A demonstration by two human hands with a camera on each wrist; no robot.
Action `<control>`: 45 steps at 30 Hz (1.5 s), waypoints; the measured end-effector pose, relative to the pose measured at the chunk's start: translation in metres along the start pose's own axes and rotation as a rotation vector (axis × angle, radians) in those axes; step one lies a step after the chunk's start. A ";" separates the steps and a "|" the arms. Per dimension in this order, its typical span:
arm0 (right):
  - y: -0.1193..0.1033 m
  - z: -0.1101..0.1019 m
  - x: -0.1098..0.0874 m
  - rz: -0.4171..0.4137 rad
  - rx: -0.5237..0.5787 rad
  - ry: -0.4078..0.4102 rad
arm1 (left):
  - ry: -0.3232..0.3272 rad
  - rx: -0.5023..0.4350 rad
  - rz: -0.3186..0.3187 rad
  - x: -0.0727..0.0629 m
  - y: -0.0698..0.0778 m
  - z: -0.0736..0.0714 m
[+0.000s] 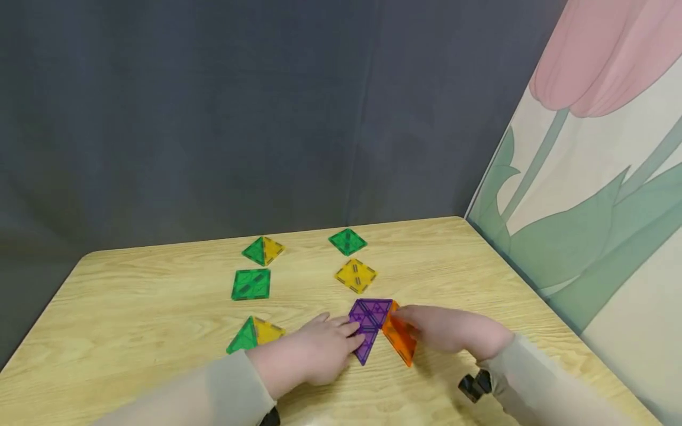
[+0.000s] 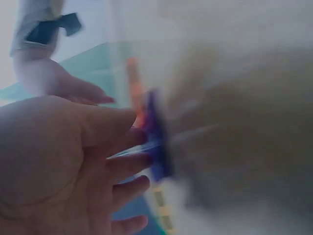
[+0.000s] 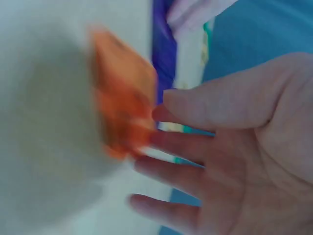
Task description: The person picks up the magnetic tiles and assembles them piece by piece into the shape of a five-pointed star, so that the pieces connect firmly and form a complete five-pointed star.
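In the head view my left hand point(image 1: 327, 349) rests its spread fingers on the purple triangular magnetic tiles point(image 1: 373, 310), which lie joined on the table. The left wrist view shows that hand's point(image 2: 93, 152) fingertips against the blurred purple tiles point(image 2: 157, 142). My right hand point(image 1: 453, 331) pinches the orange magnetic tile piece point(image 1: 401, 338), which stands tilted beside the right edge of the purple tiles. Up close, the right hand's point(image 3: 215, 142) thumb and forefinger are at the edge of the orange piece point(image 3: 124, 83), a finger showing dimly through it.
On the wooden table point(image 1: 160, 307) lie a green-and-yellow tile pair point(image 1: 254, 251), a green square point(image 1: 251, 284), another green-and-yellow pair point(image 1: 244, 337) partly behind the left arm, a green diamond point(image 1: 348, 241) and a yellow diamond point(image 1: 356, 276). A dark curtain point(image 1: 240, 118) hangs behind.
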State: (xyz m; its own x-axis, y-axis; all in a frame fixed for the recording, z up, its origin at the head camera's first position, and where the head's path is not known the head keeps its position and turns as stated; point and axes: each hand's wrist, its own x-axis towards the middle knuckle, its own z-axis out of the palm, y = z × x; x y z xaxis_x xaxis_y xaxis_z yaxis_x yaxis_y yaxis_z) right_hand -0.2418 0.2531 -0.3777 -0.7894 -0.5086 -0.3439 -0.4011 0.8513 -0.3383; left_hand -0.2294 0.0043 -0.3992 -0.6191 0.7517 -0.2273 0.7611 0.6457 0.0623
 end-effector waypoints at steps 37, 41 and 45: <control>-0.005 0.067 -0.061 -0.103 1.541 -0.135 | 0.196 -1.867 -0.263 -0.119 -0.005 0.045; -0.006 0.067 -0.060 -0.095 1.536 -0.123 | 0.190 -1.862 -0.259 -0.119 -0.005 0.044; -0.007 0.067 -0.060 -0.087 1.533 -0.114 | 0.184 -1.851 -0.263 -0.120 -0.004 0.043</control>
State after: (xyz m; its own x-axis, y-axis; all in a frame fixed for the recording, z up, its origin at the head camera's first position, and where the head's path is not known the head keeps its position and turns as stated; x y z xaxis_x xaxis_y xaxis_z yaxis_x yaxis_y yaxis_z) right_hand -0.1603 0.2693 -0.4136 -0.7224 -0.6155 -0.3151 0.4617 -0.0902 -0.8824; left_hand -0.1500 -0.0949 -0.4136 -0.7759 0.5444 -0.3189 -0.4111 -0.0528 0.9101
